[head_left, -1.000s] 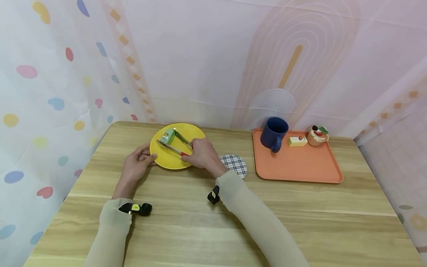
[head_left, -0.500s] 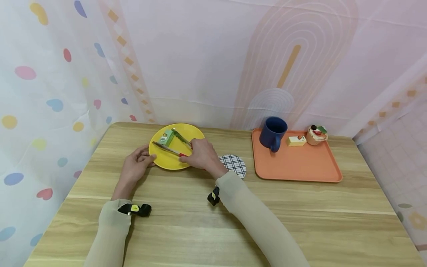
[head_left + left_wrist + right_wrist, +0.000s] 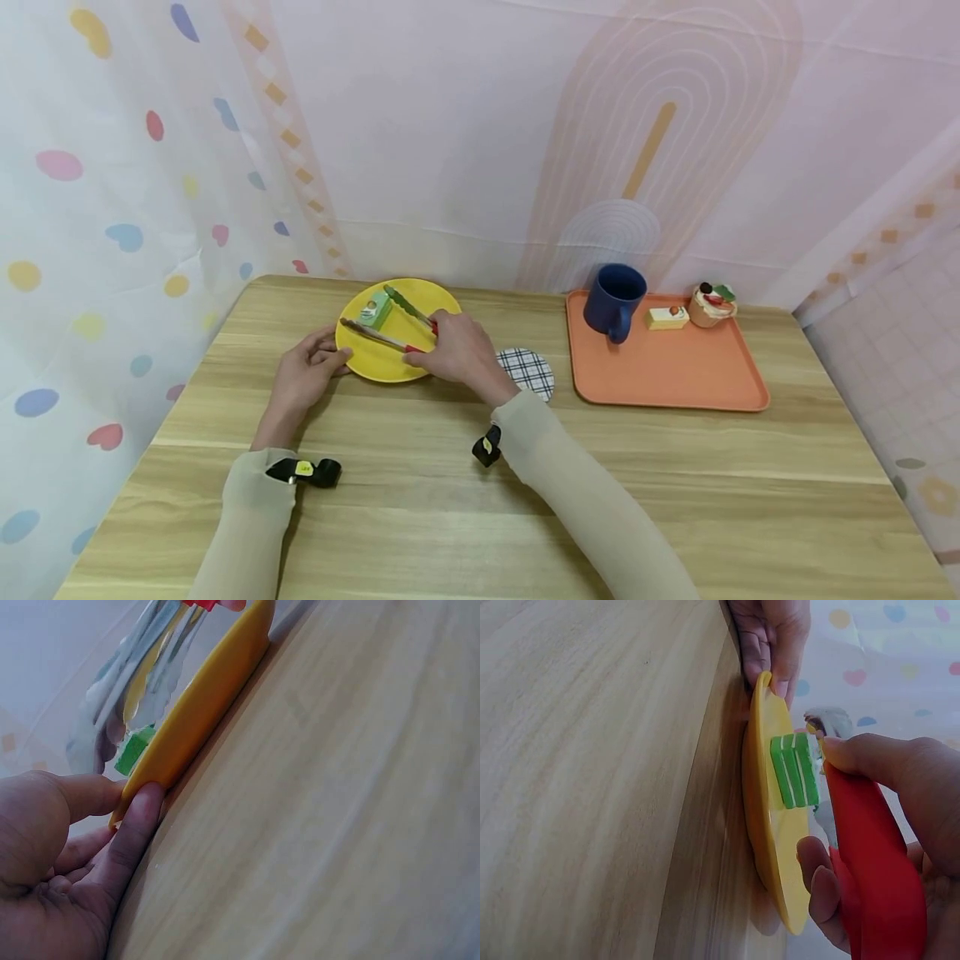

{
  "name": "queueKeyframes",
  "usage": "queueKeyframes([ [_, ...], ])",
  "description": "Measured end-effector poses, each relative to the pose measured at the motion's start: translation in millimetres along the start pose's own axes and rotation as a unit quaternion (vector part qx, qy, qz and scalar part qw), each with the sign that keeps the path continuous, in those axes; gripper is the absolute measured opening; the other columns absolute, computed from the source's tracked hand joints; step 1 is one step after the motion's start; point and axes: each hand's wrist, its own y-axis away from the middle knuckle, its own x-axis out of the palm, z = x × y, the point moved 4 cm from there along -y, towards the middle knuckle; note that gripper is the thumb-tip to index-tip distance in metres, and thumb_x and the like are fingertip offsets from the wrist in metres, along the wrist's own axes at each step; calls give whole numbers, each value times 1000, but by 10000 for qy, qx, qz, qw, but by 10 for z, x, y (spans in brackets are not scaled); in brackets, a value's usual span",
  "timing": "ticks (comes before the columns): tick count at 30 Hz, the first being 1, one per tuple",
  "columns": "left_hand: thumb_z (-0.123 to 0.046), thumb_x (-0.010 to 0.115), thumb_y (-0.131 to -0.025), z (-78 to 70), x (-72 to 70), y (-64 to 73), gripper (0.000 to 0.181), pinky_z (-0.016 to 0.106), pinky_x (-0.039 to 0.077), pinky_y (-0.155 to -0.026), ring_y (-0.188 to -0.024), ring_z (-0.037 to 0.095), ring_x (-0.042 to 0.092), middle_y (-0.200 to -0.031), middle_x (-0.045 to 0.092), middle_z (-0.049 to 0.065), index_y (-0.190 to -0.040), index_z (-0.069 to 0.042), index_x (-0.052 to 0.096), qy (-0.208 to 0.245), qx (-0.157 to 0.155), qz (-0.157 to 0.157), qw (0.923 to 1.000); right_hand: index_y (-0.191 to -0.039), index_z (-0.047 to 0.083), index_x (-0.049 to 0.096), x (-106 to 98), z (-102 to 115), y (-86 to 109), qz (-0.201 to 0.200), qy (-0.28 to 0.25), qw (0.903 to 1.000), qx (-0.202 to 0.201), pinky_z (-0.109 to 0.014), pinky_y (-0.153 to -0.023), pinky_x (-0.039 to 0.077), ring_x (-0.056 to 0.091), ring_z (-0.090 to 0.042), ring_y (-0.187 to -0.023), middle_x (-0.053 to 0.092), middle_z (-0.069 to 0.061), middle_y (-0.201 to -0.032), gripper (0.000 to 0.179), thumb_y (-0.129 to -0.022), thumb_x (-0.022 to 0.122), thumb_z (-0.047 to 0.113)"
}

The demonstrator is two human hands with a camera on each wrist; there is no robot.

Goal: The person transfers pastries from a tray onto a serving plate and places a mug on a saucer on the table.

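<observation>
A yellow plate (image 3: pixel 375 362) lies at the back left of the table, its near-left rim pinched between the thumb and fingers of my left hand (image 3: pixel 305 371). On the plate sits a small green layered cake slice (image 3: pixel 373 312), its white stripes plain in the right wrist view. My right hand (image 3: pixel 459 350) grips red-handled tongs (image 3: pixel 382 337) over the plate. The metal arms of the tongs are spread, one on each side of the cake slice and apart from it in the head view.
A round checked coaster (image 3: pixel 528 371) lies right of the plate, partly behind my right wrist. Farther right, an orange tray (image 3: pixel 660 379) bears a blue mug (image 3: pixel 617 298), a small pale yellow cake (image 3: pixel 667 317) and a cupcake (image 3: pixel 712 306). A patterned cloth backdrop (image 3: pixel 450 150) rises behind the table.
The tongs' arms have spread wider around the cake slice, and my right wrist has shifted slightly to the right. My left hand keeps its hold on the plate rim.
</observation>
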Motion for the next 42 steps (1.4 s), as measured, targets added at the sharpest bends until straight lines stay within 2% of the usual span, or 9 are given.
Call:
queueKeyframes([
  [6, -18, 62, -103, 23, 7, -14, 62, 18, 64, -81, -85, -3, 65, -117, 58, 8, -159, -9, 37, 78, 39, 30, 10000, -108, 9, 65, -50, -54, 46, -101, -6, 9999, -38, -24, -54, 34, 50, -17, -72, 51, 0, -77, 54, -83, 80, 54],
  [13, -18, 62, -104, 36, -4, -10, 62, 17, 64, -81, -85, -5, 65, -115, 58, 7, -159, -8, 36, 106, 41, 8, 9999, -119, 10, 64, -100, -98, 103, -204, -69, 9997, -108, -24, -55, 33, 48, -17, -73, 49, 1, -78, 60, -84, 79, 55],
  [19, -19, 62, -104, 20, -2, 2, 63, 18, 64, -82, -86, -5, 65, -117, 59, 7, -159, -8, 35, 90, 67, 19, 9999, -127, 10, 64, -125, -138, 163, -278, -215, 9992, -164, -24, -58, 36, 51, -18, -79, 55, -1, -85, 64, -84, 80, 54],
  [23, -20, 62, -103, 6, 4, 9, 63, 18, 64, -81, -86, -4, 65, -115, 59, 7, -159, -7, 36, 70, 98, 20, 9999, -133, 9, 62, -140, -171, 199, -229, -502, 9984, -157, -23, -58, 39, 53, -19, -82, 61, -3, -92, 67, -84, 82, 50],
  [27, -20, 63, -103, -2, 6, 13, 62, 18, 64, -81, -86, -4, 65, -114, 60, 7, -158, -6, 38, 54, 153, 19, 9999, -132, 8, 62, -163, -202, 233, -233, -754, 9967, -196, -22, -57, 41, 55, -19, -81, 66, -6, -96, 64, -83, 83, 44],
  [34, -19, 62, -104, 11, -6, 13, 61, 18, 65, -81, -85, -4, 65, -115, 59, 9, -158, -7, 38, 38, 133, 8, 9999, -128, 6, 63, -191, -249, 293, -307, -879, 9952, -286, -22, -57, 44, 57, -18, -80, 69, -9, -95, 60, -81, 85, 36],
  [36, -18, 62, -104, 9, -8, 14, 61, 18, 65, -81, -85, -4, 65, -116, 59, 9, -158, -7, 37, 47, 104, 25, 9999, -129, 5, 63, -200, -260, 313, -350, -918, 9946, -322, -23, -58, 46, 57, -19, -82, 70, -10, -97, 60, -81, 85, 34],
  [38, -15, 61, -104, -67, -2, 58, 61, 19, 65, -81, -85, -3, 65, -116, 59, 11, -158, -4, 37, 66, 78, 66, 9999, -130, 5, 62, -211, -266, 338, -384, -934, 9943, -335, -23, -61, 49, 59, -20, -85, 71, -10, -100, 61, -81, 84, 33],
  [42, -15, 61, -104, -70, 2, 55, 61, 18, 65, -82, -86, -3, 65, -116, 59, 10, -158, -4, 36, 78, 68, 70, 9999, -132, 6, 61, -239, -259, 388, -416, -957, 9938, -390, -26, -66, 53, 61, -20, -88, 72, -9, -103, 61, -81, 83, 32],
])
